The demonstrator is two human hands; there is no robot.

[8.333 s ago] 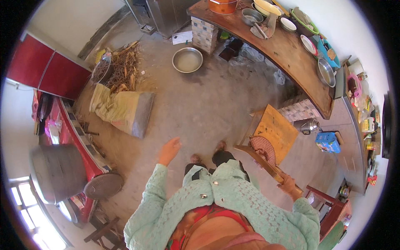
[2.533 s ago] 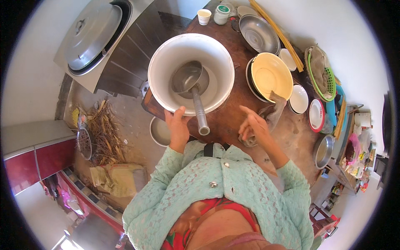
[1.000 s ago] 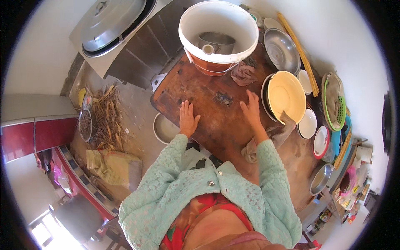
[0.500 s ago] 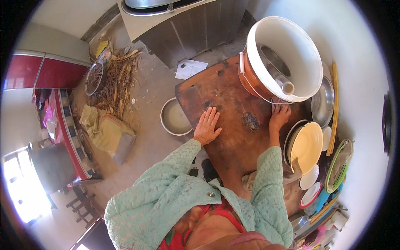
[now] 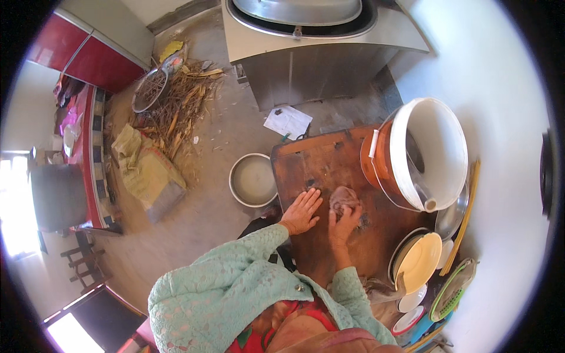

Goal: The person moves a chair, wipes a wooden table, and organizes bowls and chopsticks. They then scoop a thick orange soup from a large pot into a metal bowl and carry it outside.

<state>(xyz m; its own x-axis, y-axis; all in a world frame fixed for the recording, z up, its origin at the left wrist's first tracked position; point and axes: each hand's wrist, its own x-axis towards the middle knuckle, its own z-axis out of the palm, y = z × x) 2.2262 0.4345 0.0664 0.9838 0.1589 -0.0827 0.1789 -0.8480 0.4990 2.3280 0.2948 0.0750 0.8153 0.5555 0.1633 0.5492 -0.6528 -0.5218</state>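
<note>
My left hand lies flat with spread fingers on the left part of a worn brown wooden table. To its right, my right hand presses a crumpled grey-brown cloth against the tabletop, fingers bent over it. A dark worn patch shows just beside that hand. Farther right on the table stands a large bucket, orange outside and white inside, with a wire handle and some vessels in it. A yellow bowl rests on stacked dishes near my right forearm.
A round metal basin stands on the floor left of the table. Beyond it lie dry sticks and a yellowish sack. A stove with a lidded pot stands at the far side. Plates and a green-rimmed strainer line the right wall.
My right hand has moved the cloth from beside the bucket leftward, close to my left hand. My left hand still rests on the table. The whole view has shifted, showing more of the stove.
</note>
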